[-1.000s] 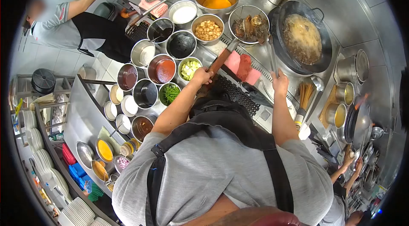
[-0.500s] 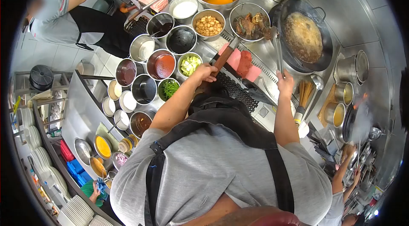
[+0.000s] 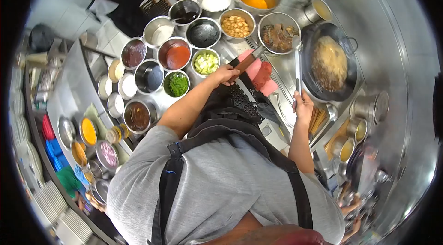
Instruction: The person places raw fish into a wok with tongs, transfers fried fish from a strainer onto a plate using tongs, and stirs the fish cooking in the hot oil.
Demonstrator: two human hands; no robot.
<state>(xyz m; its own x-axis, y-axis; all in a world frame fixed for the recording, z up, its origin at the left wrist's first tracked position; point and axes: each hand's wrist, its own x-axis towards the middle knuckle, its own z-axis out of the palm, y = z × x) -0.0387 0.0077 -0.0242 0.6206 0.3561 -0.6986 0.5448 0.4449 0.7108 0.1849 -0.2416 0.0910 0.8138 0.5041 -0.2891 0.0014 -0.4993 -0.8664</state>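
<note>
My left hand point(image 3: 224, 74) is closed around the wooden handle of a wire strainer point(image 3: 244, 63). Its round basket rests over a metal bowl and holds brown fried pieces point(image 3: 279, 37), whose kind I cannot make out. My right hand point(image 3: 302, 106) grips metal tongs point(image 3: 298, 67), their tips at the right side of the strainer's rim. Just right of the tongs, a black wok point(image 3: 353, 67) contains foaming, bubbling oil point(image 3: 329, 63). Pink and red cloths point(image 3: 262, 78) lie under the strainer handle.
Left of my hands stand several metal pots, among them red sauce point(image 3: 177, 56), chopped green vegetable point(image 3: 206, 62), sliced greens point(image 3: 177, 84) and pale brown chunks point(image 3: 236, 26). A bamboo brush point(image 3: 317, 121) and ladle point(image 3: 331, 112) lie by my right forearm. Co-workers are at the edges.
The whole view has shifted and turned with my head. The tong tips, close against a brown piece before, now show at the strainer's rim. Both hands keep their grips.
</note>
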